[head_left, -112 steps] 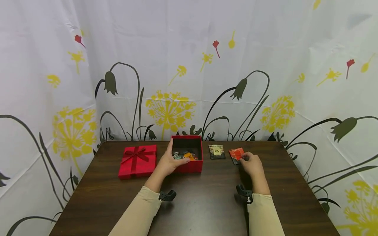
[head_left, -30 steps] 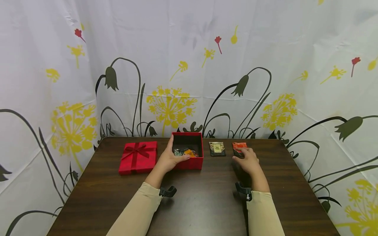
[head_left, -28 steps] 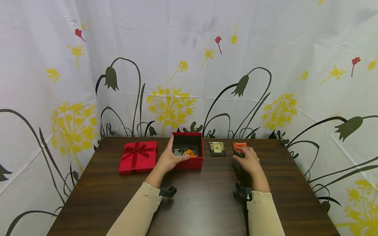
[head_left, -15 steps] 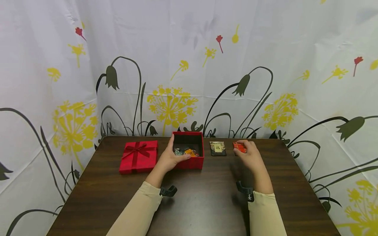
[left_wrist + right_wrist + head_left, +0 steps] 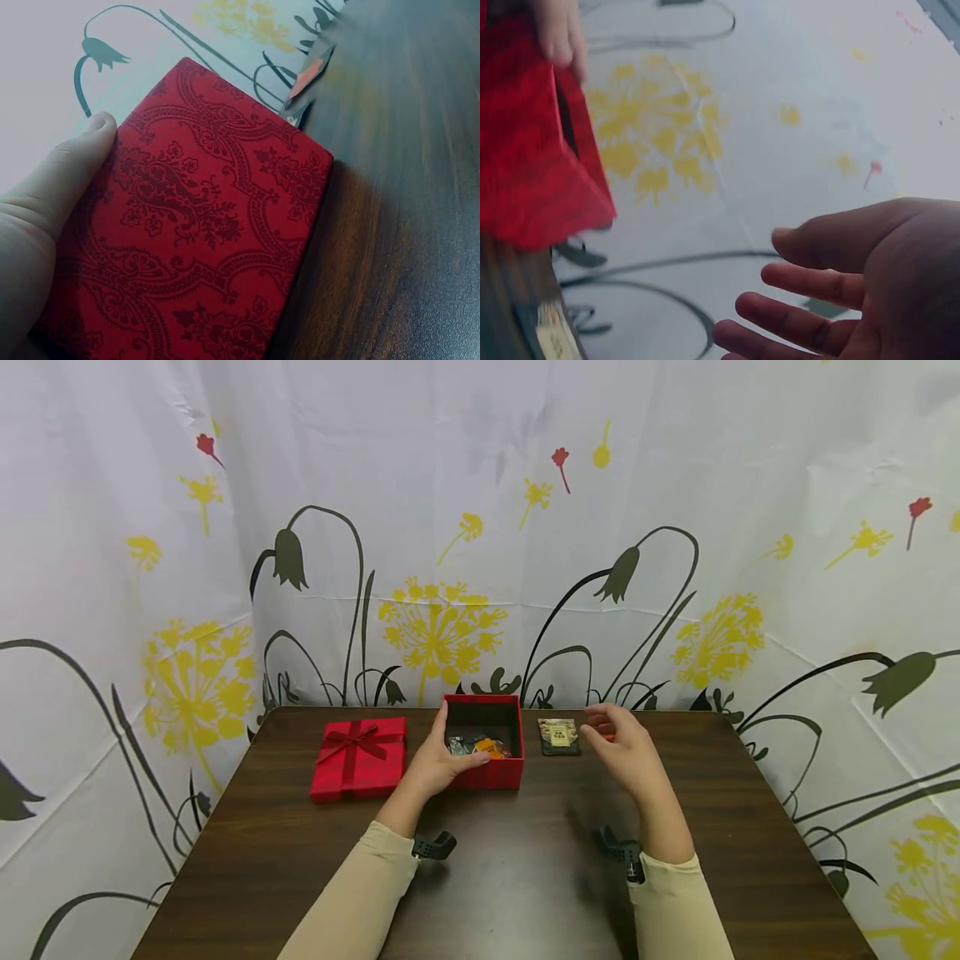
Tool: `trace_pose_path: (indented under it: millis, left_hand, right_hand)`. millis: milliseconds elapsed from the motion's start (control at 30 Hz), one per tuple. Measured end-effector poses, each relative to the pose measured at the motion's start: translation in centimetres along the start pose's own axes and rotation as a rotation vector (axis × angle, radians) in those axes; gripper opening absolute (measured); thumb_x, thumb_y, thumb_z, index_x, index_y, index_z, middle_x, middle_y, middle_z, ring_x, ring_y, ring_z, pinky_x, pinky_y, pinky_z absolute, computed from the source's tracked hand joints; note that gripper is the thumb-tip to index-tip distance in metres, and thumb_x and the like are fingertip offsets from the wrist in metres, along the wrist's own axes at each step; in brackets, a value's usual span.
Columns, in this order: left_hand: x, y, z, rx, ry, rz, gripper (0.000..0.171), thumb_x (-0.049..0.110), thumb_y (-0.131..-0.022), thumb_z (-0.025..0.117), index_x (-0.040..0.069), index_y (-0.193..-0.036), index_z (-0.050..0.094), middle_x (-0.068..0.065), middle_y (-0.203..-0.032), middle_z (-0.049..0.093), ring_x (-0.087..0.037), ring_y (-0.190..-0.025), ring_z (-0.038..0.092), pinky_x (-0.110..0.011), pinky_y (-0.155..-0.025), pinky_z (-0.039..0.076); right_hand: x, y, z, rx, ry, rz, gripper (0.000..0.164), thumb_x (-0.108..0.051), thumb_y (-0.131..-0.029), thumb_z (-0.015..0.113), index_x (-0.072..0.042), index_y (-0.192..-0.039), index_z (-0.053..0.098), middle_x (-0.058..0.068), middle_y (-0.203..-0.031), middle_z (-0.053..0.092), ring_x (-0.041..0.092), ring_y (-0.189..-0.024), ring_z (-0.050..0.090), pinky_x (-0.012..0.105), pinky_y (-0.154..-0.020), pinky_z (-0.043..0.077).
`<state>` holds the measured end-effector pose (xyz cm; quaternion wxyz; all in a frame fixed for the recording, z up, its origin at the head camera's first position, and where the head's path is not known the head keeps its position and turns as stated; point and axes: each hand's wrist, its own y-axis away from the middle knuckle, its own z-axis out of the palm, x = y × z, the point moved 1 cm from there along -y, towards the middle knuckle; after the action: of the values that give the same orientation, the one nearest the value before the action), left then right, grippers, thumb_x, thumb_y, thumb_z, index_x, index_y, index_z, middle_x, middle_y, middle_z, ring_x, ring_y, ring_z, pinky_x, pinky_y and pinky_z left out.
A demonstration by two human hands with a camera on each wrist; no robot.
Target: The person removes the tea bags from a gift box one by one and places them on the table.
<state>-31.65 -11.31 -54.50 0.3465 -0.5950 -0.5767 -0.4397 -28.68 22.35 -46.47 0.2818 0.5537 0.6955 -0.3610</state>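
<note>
A person's left hand (image 5: 437, 767) grips a red box (image 5: 495, 776) on a glossy wood-grain table (image 5: 510, 885), while the right hand (image 5: 632, 756), fingers loosely spread and grasping nothing, hangs near a partly hidden orange packet (image 5: 308, 78). The work looks partway through: the bow-tied lid (image 5: 378, 770) lies off to the left, small shiny packets (image 5: 489, 748) sit inside, and the orange packet and a flat gold-and-black packet (image 5: 559, 737) lie outside. Darker scrollwork covers the box's square-cornered sides.
</note>
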Motion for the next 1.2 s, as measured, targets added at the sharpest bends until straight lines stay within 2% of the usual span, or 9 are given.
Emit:
trace_pose_path:
  millis: [233, 500, 633, 833, 933, 1067, 1200]
  left_hand:
    - [0.1, 0.0, -0.1, 0.001, -0.007, 0.005, 0.130, 0.042, -0.088, 0.093, 0.034, -0.177, -0.002, -0.015, -0.183, 0.018, -0.046, -0.166, 0.025, -0.072, -0.129, 0.027]
    - [0.2, 0.0, 0.0, -0.002, 0.009, 0.010, 0.131, 0.041, -0.088, 0.093, 0.034, -0.177, -0.002, -0.014, -0.184, 0.016, -0.045, -0.167, 0.024, -0.071, -0.130, 0.027]
    - [0.1, 0.1, 0.1, 0.007, 0.009, 0.009, 0.131, 0.042, -0.087, 0.094, 0.033, -0.177, 0.000, -0.015, -0.183, 0.018, -0.045, -0.166, 0.026, -0.070, -0.130, 0.027]
    - [0.1, 0.0, 0.1, 0.021, -0.034, 0.000, 0.132, 0.046, -0.086, 0.094, 0.030, -0.178, 0.000, -0.017, -0.181, 0.025, -0.047, -0.162, 0.035, -0.070, -0.129, 0.030]
    - [0.2, 0.1, 0.0, 0.021, -0.054, -0.001, 0.134, 0.052, -0.084, 0.094, 0.030, -0.178, 0.000, -0.017, -0.181, 0.026, -0.047, -0.161, 0.037, -0.070, -0.128, 0.031]
    - [0.3, 0.3, 0.0, 0.018, -0.033, 0.007, 0.136, 0.054, -0.082, 0.094, 0.030, -0.178, 0.000, -0.018, -0.181, 0.023, -0.048, -0.163, 0.034, -0.071, -0.129, 0.029]
    - [0.2, 0.3, 0.0, 0.009, -0.007, 0.008, 0.134, 0.050, -0.084, 0.094, 0.030, -0.178, -0.001, -0.018, -0.182, 0.021, -0.048, -0.164, 0.030, -0.071, -0.129, 0.027]
  right_hand:
    - [-2.7, -0.1, 1.6, 0.025, -0.129, 0.036, 0.025, -0.026, -0.109, 0.068, -0.012, -0.130, 0.070, 0.014, -0.120, 0.073, 0.028, -0.103, 0.069, 0.035, -0.084, 0.056]
    - [-4.8, -1.9, 3.6, -0.018, -0.288, 0.059, 0.025, -0.021, -0.109, 0.068, -0.005, -0.129, 0.070, 0.020, -0.122, 0.071, 0.024, -0.101, 0.074, 0.023, -0.082, 0.060]
    - [-5.2, -3.2, 4.8, -0.062, -0.383, 0.105, 0.026, -0.021, -0.110, 0.066, -0.002, -0.128, 0.067, 0.026, -0.123, 0.069, 0.028, -0.101, 0.077, 0.028, -0.083, 0.064]
    - [-5.7, -4.7, 6.9, -0.138, -0.571, 0.216, 0.027, -0.020, -0.112, 0.063, 0.002, -0.128, 0.065, 0.022, -0.116, 0.072, 0.027, -0.094, 0.079, 0.040, -0.090, 0.067]
    - [-5.9, -5.4, 7.8, -0.180, -0.658, 0.277, 0.035, -0.021, -0.112, 0.062, 0.005, -0.136, 0.061, 0.016, -0.112, 0.072, 0.022, -0.091, 0.078, 0.037, -0.088, 0.067]
    - [-5.5, -6.7, 9.3, -0.235, -0.760, 0.349, 0.046, -0.022, -0.113, 0.061, 0.009, -0.147, 0.055, 0.011, -0.107, 0.073, 0.020, -0.091, 0.078, 0.033, -0.089, 0.067]
    - [-4.9, -7.8, 10.8, -0.295, -0.877, 0.428, 0.047, -0.020, -0.114, 0.056, 0.011, -0.150, 0.053, 0.016, -0.112, 0.073, 0.026, -0.101, 0.078, 0.042, -0.103, 0.063]
